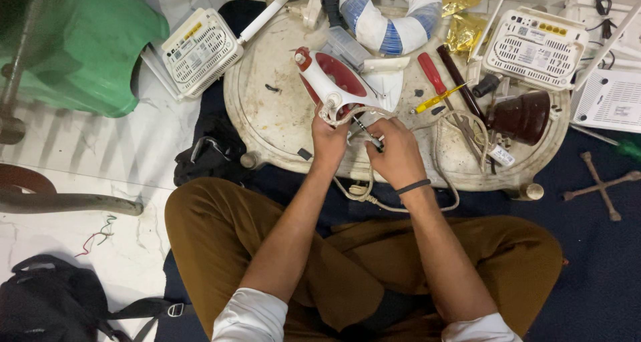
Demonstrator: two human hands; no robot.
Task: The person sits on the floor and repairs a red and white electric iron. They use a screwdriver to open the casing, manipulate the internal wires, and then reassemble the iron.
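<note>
A low, round, stained cream table [280,115] carries the work; on it lie a red-and-white clothes iron [330,81] on its side with its pale cord [441,148] looping over the near rim, a red-handled screwdriver [431,71], a yellow-handled one [437,100], pliers [467,125], a dark brown domed part [524,115], a clear plastic box [344,45], and a blue-and-white ring [390,11] at the far edge. A white router [534,48] rests on the right rim; another white router [200,48] leans at the left edge, over the pale marble floor [100,155]; a cross wrench [601,185] lies on dark blue cloth [594,248] beside the table.
</note>
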